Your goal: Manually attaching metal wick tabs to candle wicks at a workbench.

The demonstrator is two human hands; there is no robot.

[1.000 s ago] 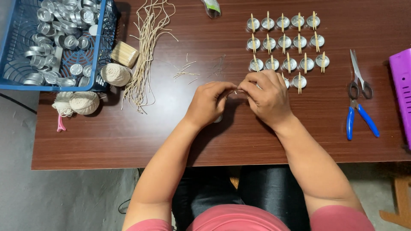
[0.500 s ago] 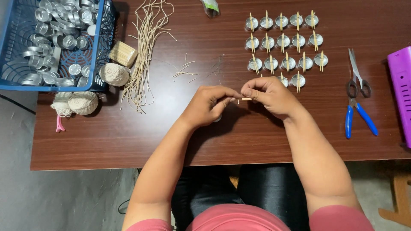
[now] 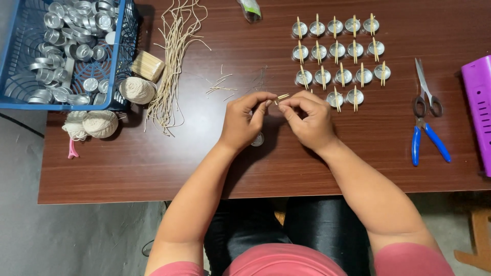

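Both hands meet over the middle of the table (image 3: 153,168). The left hand (image 3: 243,122) and right hand (image 3: 307,120) pinch a short wooden stick (image 3: 283,96) between thumb and fingertips, fingers closed tight on it; whether a wick is threaded in it is too small to tell. A small metal cup (image 3: 258,139) lies on the table just under the left palm, partly hidden.

Beyond the right hand stand rows of finished cups (image 3: 337,51), each with a stick laid across its rim (the nearest row is touching distance from the knuckles). Cut wicks (image 3: 174,61) lie in a loose bundle to the left, beside a blue basket (image 3: 120,56) of empty cups. Scissors (image 3: 424,87) and blue pliers (image 3: 429,140) lie to the right.

To do this well, the pinch should stay near the stick's end and the hands low and steady, clear of the finished rows.
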